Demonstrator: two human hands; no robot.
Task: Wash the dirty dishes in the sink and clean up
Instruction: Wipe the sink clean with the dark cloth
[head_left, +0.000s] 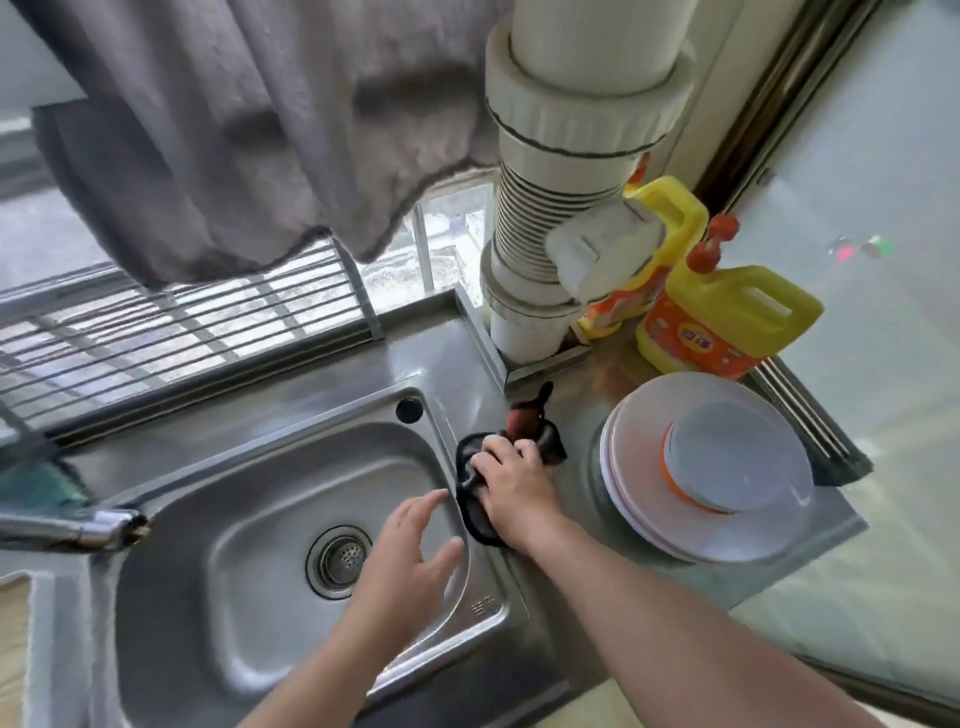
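— Head view first: what room do I have along the edges?

— I see the steel sink (218, 525) filling the frame from 6 to 9 o'clock, its right rim running up toward the centre. At 3 o'clock the steel counter (810, 551) ends in a straight edge just beyond the dishes. A wire rack (171, 332) spans the 9 to 10 o'clock side behind the sink, and a grey towel (249, 130) hangs over it at 11 o'clock. A fat white drain pipe (566, 182) stands at 1 o'clock, with two yellow soap bottles (727, 317) beside it at 2 o'clock.

— And my hands?

— My right hand (511, 486) sits just right of centre, palm down, fingers curled into a dark cloth (475, 514) bunched on the sink's right rim; it is grasping that cloth. My left hand (415, 551) hovers over the bowl of the sink toward 6 o'clock, fingers spread and relaxed, gripping nothing. The tap spout (78, 527) pokes in at 8 o'clock.

— What holds what?

— I see only the drain strainer (340, 560) in the sink's bowl. The washed dishes are at 3 o'clock: white plates (675, 519) stacked on the counter, with an orange-rimmed bowl (722, 462) lying upside down on top.
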